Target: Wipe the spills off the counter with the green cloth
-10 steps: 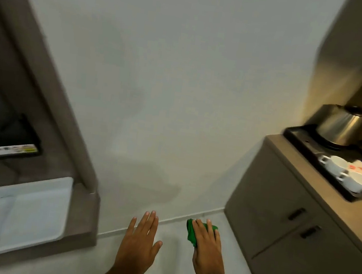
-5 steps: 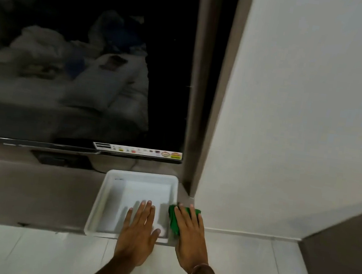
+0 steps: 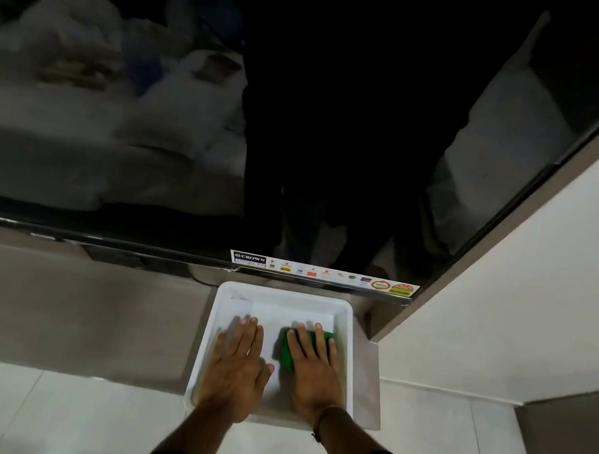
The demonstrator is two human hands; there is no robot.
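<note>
A green cloth (image 3: pixel 287 351) shows under the fingers of my right hand (image 3: pixel 313 371), which is held flat over a white tray (image 3: pixel 283 297). The cloth sticks out to the left and beyond the fingertips. My left hand (image 3: pixel 237 367) hovers flat beside it, fingers together and straight, holding nothing. Both hands are above the tray's inside. The tray sits on a grey-brown counter (image 3: pixel 69 311) at its right end. No spill is visible on the counter from here.
A large dark TV (image 3: pixel 225 141) hangs just behind the counter, its lower edge close to the tray's far rim. A white wall (image 3: pixel 529 295) juts out on the right. White floor tiles (image 3: pixel 18 411) lie below the counter's front edge.
The view has swung left from the kettle cabinet to the TV counter. Both hands, the right still on the green cloth, have moved forward over the white tray.
</note>
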